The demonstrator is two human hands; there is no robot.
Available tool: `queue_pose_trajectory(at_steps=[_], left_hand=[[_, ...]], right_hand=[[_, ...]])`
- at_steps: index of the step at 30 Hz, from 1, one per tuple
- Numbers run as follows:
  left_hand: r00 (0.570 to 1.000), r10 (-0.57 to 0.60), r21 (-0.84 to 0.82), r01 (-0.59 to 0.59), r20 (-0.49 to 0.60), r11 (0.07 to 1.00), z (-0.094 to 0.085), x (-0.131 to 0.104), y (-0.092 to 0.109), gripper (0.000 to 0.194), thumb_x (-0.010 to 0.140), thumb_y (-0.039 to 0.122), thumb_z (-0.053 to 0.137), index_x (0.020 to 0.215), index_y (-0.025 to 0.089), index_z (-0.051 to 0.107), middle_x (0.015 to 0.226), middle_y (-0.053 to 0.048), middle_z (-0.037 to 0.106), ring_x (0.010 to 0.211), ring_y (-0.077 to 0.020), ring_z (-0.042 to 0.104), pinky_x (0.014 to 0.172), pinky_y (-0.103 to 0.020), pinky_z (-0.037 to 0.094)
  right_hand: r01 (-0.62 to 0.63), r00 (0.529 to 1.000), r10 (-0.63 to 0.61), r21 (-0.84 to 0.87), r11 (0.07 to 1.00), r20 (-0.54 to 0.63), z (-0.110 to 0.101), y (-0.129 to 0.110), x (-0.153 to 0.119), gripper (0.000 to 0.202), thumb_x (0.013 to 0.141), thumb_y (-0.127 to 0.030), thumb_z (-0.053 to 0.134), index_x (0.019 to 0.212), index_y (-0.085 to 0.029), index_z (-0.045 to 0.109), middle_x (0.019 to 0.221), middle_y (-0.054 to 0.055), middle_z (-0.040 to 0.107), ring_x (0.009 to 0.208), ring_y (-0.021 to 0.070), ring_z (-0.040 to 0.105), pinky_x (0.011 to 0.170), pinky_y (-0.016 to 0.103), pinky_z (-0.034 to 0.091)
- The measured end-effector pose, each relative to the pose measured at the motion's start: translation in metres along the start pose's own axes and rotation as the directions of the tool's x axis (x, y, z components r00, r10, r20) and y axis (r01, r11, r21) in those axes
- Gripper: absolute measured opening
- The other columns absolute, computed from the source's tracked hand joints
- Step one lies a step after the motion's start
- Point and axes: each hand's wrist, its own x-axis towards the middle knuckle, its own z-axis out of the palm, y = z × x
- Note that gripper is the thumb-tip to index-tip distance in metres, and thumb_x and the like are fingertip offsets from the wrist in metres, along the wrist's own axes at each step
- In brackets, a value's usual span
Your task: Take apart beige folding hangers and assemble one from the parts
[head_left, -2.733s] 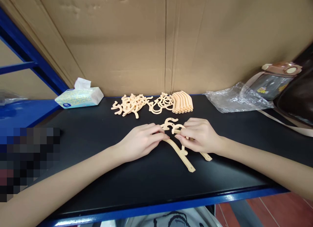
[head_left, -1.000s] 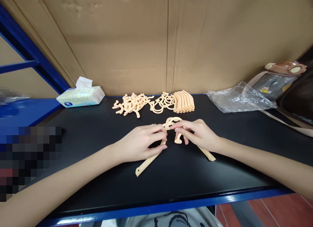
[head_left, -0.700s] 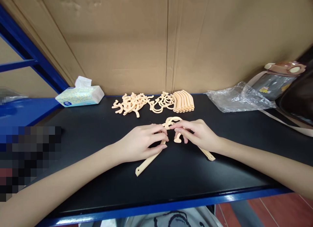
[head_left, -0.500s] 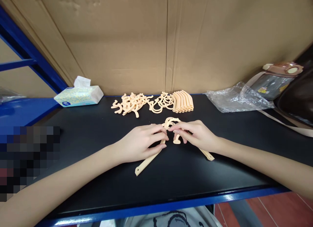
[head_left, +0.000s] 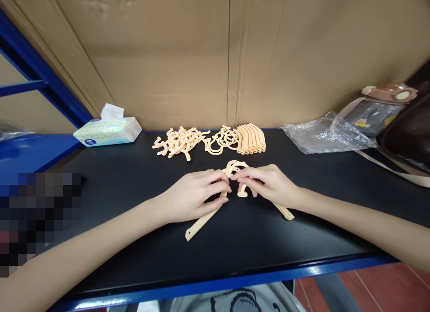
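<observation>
Left hand [head_left: 193, 200]: fingers curled, thumb and fingertips pinched on the upper end of a peach plastic arm [head_left: 201, 222]. The arm slants down and to the left from under the hand; its free end, with a small hole, lies on the table [head_left: 134, 240].

Right hand [head_left: 268, 184]: fingers also closed, forefinger and thumb gripping a hook [head_left: 235, 166] of the same peach plastic. The hook's curve rises just beyond the fingertips of both hands; a short curled end shows below the right fingers. A second arm [head_left: 284, 212] runs out from under the right palm, down and to the right, tip resting on the table.

The two hands meet fingertip to fingertip at the centre, where arm, hook and second arm come together. Whether the parts are joined cannot be told; the fingers cover the junction.

Behind the hands, near the back edge: a loose pile [head_left: 179, 142] of hooks on the left, a few rings [head_left: 221, 142] beside it, then a neat stack [head_left: 251, 138] of arms touching the rings.

Further out: tissue pack [head_left: 105, 132] at back left, crumpled clear bag [head_left: 325, 135] at back right, bottle [head_left: 379, 110] just beyond the bag. Cardboard [head_left: 201, 57] forms the back wall.
</observation>
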Motion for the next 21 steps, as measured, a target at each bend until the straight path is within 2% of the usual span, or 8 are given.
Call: queue_pose_trajectory(at_steps=[11,21], left_hand=[[1.000,-0.001,-0.003,0.001,-0.005,1.000,0.0000,0.0009,0.0012,0.025,0.094,0.030,0.039,0.104,0.019,0.059,0.106,-0.005,0.058,0.093,-0.0144,0.057,0.082,-0.026,0.046],[1.000,-0.008,0.016,0.008,0.012,1.000,-0.0011,0.0011,0.0000,0.025,0.094,0.029,0.039,0.106,0.019,0.059,0.107,-0.005,0.057,0.092,-0.0146,0.056,0.081,-0.026,0.045]], right_hand=[[-0.014,0.999,0.013,0.024,1.000,0.033,0.0005,0.0015,-0.0009,0.024,0.094,-0.026,0.042,0.108,-0.021,0.062,0.067,-0.004,0.065,0.048,0.0050,0.056,0.053,0.016,0.041],[0.022,1.000,-0.022,-0.015,1.000,0.014,0.0005,0.0015,-0.0011,0.024,0.094,-0.025,0.042,0.108,-0.020,0.062,0.069,-0.004,0.066,0.049,0.0049,0.055,0.053,0.017,0.039]])
